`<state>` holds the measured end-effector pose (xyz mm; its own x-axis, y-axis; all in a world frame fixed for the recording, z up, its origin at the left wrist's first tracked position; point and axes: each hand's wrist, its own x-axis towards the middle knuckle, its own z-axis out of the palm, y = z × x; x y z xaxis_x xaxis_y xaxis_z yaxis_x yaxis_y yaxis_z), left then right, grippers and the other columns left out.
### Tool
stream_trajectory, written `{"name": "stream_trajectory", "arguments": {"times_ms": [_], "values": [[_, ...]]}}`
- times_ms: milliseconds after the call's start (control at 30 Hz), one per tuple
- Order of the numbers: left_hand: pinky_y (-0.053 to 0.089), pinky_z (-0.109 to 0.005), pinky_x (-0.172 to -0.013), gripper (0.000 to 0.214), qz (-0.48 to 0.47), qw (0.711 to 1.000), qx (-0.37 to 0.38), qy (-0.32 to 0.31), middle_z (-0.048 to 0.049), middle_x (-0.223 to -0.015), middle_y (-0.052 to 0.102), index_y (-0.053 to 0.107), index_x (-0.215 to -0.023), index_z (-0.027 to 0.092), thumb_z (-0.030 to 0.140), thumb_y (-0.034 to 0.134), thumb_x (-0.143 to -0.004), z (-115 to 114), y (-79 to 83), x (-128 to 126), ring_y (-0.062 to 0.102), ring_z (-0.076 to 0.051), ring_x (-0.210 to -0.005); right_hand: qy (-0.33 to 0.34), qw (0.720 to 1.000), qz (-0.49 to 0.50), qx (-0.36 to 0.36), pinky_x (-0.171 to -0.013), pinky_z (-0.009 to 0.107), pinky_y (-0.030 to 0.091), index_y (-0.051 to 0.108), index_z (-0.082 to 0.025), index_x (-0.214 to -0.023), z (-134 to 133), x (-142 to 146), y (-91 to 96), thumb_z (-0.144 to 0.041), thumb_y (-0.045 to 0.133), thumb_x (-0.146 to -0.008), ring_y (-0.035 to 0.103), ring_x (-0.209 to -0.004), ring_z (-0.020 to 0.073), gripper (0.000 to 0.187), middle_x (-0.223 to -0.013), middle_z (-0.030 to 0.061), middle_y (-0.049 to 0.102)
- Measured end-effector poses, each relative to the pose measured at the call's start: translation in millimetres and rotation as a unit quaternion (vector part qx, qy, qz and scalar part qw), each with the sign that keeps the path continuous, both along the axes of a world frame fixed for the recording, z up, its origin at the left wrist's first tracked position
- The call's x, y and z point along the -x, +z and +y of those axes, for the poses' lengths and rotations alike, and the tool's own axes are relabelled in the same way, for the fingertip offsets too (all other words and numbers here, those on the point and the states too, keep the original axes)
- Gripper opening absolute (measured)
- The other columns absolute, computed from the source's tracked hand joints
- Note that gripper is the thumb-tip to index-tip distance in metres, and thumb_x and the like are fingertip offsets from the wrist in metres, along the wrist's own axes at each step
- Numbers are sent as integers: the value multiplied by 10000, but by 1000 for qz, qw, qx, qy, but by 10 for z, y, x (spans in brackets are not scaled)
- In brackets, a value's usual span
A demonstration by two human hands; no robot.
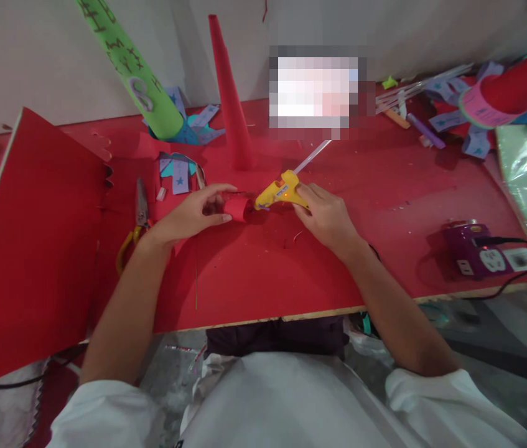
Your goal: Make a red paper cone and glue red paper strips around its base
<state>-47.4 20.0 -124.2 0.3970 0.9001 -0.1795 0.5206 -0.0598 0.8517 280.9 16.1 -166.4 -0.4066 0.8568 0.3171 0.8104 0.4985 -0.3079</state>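
My left hand (195, 211) grips a short red paper tube (239, 210) between thumb and fingers, just above the table. In my right hand (326, 214) is a yellow hot glue gun (278, 190), its handle wrapped by my fingers and a small orange light lit on its side. A clear glue stick (312, 155) juts from the gun's back end. The gun's nozzle points left, right by the tube's open right end; whether it touches the paper I cannot tell. Behind my hands a tall, narrow red paper cone (230, 93) stands upright.
Yellow-handled scissors (140, 208) lie beside my left forearm. A large red board (34, 242) stands at the left. At the back are a green paper tube (135, 74) and star-marked paper strips (180, 174). A purple power adapter (475, 249) with a black cord sits near the right front edge.
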Motion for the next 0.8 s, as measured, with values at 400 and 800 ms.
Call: {"name": "stream_trajectory", "arguments": {"times_ms": [400,800], "values": [[537,-316,-886,479,-22,997,-26,69,-71,-1101,714,732,-1319,199,441,733,-905,22,-173,-37,641,-180,-953,-52,998,-8,-30,-671,329,453,663,-163,-1309,-12,39,-46,-388,584,-1025,713,-963,287,370,-1123,144,757],[547,-358,-950,528,-3,999,-22,36,-107,-1259,741,723,-1367,189,497,696,-939,13,-205,-63,675,-220,-1054,-40,999,-20,-5,-654,326,424,654,-173,-1305,-16,69,-4,-293,551,-1010,703,-962,277,335,-1088,127,746]]}}
